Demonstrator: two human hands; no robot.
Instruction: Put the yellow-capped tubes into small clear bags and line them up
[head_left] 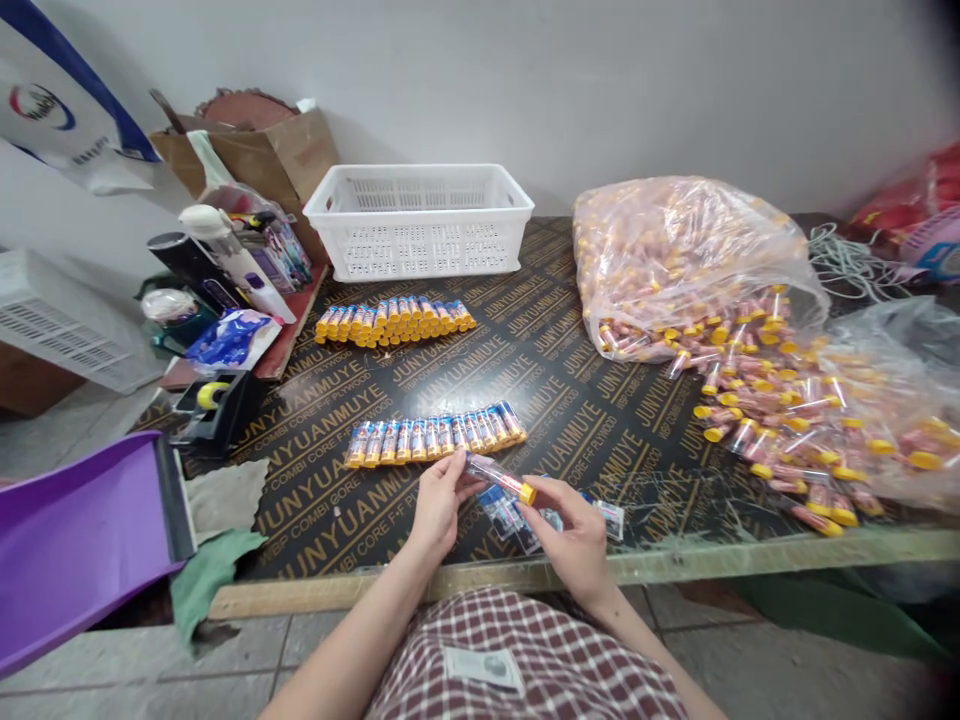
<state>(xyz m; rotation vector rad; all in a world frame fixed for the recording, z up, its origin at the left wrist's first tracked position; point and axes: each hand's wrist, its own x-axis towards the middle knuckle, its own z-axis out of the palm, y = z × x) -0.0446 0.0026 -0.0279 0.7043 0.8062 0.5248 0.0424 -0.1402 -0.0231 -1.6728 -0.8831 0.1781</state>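
A small clear tube (496, 475) with a yellow cap and pinkish contents is held slantwise between my hands, above the near part of the table. My left hand (441, 505) pinches its clear end. At the capped end, the thumb and fingers of my right hand (568, 530) grip it. Partly hidden beneath my hands lie several loose blue printed labels (506, 515). Just beyond them is a row of tubes with blue labels (435, 437), side by side with yellow caps facing me. Farther back lies a stacked group of similar tubes (397, 322).
A white plastic basket (420, 245) stands at the back. On the right, a large clear bag (675, 260) spills unlabelled tubes (787, 420) over the table (315, 520). To the left are a tape dispenser (214, 410), bottles (225, 255), a cardboard box (292, 160) and a purple dustpan (82, 550).
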